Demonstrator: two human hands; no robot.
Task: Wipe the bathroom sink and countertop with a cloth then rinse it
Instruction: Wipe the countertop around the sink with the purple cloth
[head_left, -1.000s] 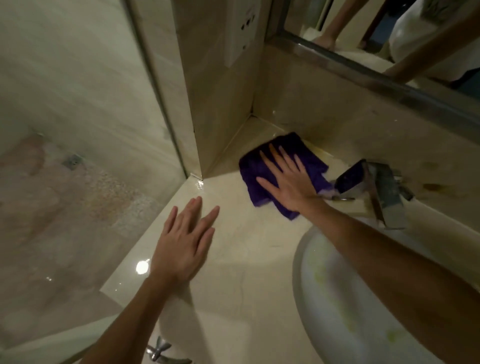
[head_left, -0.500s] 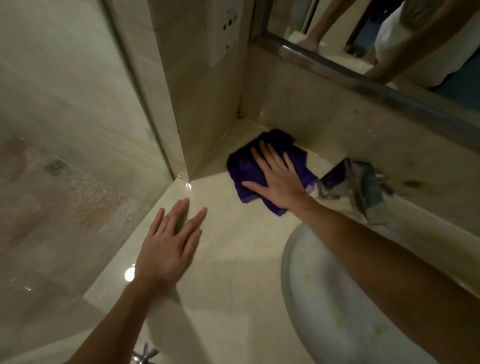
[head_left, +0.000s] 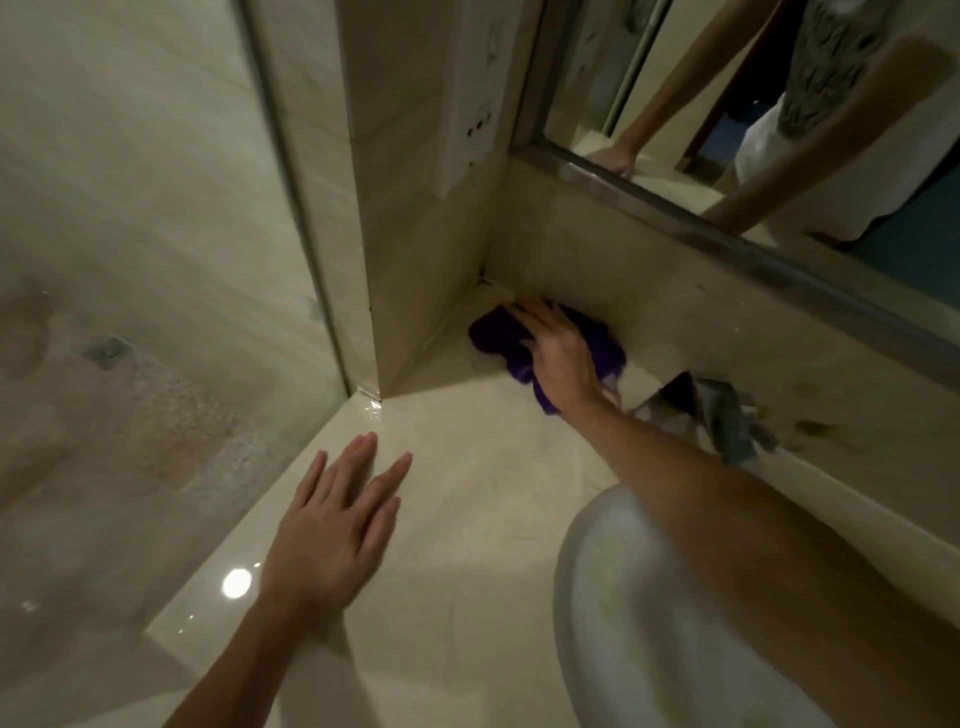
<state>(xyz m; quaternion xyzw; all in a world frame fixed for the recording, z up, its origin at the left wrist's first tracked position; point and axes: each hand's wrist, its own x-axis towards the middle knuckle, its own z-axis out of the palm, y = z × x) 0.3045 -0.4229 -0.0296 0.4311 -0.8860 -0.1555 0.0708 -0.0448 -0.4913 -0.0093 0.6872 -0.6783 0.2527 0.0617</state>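
A purple cloth lies bunched on the beige marble countertop, deep in the back corner where two walls meet. My right hand presses flat on top of it, fingers pointing toward the corner, and hides its middle. My left hand rests flat on the countertop nearer to me, fingers spread, holding nothing. The white sink basin sits at the lower right, partly under my right forearm. It shows faint greenish stains.
A chrome faucet stands behind the basin against the back wall. A mirror with a metal frame runs above the wall. A glass shower panel borders the countertop's left edge. A white socket plate hangs on the side wall.
My right hand has pushed the purple cloth away from the faucet and further into the back corner. My left hand has stayed flat on the countertop.
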